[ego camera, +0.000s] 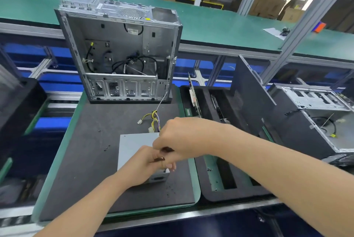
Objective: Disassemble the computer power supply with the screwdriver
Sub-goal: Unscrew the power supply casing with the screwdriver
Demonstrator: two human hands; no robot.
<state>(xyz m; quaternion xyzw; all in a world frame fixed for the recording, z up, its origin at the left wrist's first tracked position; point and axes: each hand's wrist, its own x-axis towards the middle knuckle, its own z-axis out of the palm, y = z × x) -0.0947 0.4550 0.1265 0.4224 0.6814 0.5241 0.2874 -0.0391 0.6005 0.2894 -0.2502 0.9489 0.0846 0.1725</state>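
Item 1, power supply (134,146): grey metal box lying flat on the mat (95,160), in its near right part and short of the near edge. I judge it lies flat so the casing screws face up for the tool. Its yellow-and-purple cable bundle (154,119) trails off the far side toward the mat's middle.

Item 2, left hand (147,162): lies on the box top with fingers folded over the near right corner, which I read as bracing the box against turning.

Item 3, right hand (180,139): fisted just above that same corner, touching the left. I cannot tell what it encloses. The screwdriver does not show, though the fist suits a handle.

Item 4, loose screws (106,148): small dark specks on the mat left of the box.

Item 5, computer case (122,54): stands open and stripped at the mat's far edge, well apart from the work.

Item 6, foam tray (220,185): beyond the mat's right edge, with circuit cards (193,95) slotted upright and a side panel (249,98) leaning there.

Obstruction: the two hands hide the corner being worked from me.
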